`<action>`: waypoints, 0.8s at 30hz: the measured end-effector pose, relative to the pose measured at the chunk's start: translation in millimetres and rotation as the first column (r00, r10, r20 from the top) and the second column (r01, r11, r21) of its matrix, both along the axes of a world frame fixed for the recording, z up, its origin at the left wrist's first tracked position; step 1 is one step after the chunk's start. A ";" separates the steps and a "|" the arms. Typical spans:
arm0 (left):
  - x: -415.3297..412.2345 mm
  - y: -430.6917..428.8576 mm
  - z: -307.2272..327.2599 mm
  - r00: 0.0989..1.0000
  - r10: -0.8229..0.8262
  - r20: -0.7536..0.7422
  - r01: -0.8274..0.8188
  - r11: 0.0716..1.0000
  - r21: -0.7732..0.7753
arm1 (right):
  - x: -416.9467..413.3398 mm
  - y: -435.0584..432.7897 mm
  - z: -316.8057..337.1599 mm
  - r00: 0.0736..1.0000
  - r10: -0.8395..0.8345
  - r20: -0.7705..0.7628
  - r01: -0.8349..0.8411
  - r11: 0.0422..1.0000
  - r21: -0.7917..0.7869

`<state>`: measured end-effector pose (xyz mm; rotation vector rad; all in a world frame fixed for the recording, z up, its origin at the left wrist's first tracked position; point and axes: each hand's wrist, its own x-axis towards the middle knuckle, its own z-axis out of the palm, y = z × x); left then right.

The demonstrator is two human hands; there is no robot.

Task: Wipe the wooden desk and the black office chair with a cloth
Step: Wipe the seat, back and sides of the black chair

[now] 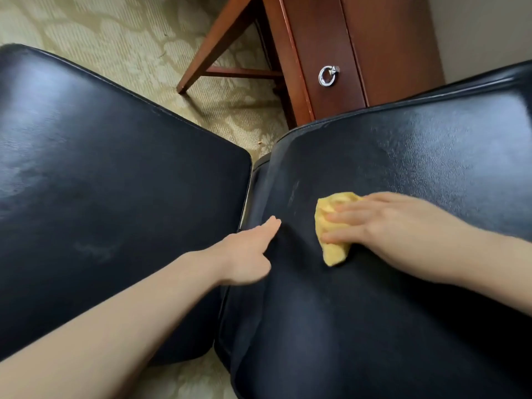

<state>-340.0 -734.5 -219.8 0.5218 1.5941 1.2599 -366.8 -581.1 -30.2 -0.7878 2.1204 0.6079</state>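
Note:
The black office chair fills most of the view: one leather panel at left, a second panel at right, with a gap between them. My right hand lies flat, pressing a folded yellow cloth onto the right panel. My left hand grips the left edge of that panel, thumb on top and fingers hidden behind the edge. The wooden desk stands behind the chair, with a reddish-brown drawer front and a slanted leg.
A silver ring pull hangs on the desk's drawer front. Beige patterned carpet covers the floor at the top left and shows below between the chair panels. A pale wall is at the top right.

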 end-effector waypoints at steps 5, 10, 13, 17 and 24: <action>7.7 10.9 0.0 0.998 -0.046 0.046 0.045 0.999 0.021 | -51.2 13.3 -13.8 0.983 0.086 -0.163 -0.070 0.993 0.100; 6.8 14.6 0.7 0.998 -0.059 -0.014 0.059 0.998 0.037 | -97.8 12.9 -61.0 0.952 0.072 -0.297 -0.039 0.993 0.114; 3.5 14.6 -1.1 0.995 -0.066 -0.069 0.071 0.996 0.060 | -115.5 4.4 -94.3 0.933 0.064 -0.353 -0.007 0.987 0.160; 4.0 14.4 -3.6 0.991 -0.078 -0.111 0.088 0.992 0.092 | -120.7 -11.4 -139.3 0.934 0.082 -0.347 0.004 0.971 0.240; 2.7 3.8 -15.7 0.987 0.008 -0.159 0.012 0.992 0.122 | -86.6 -29.7 -197.0 0.982 0.162 -0.095 -0.105 0.895 0.433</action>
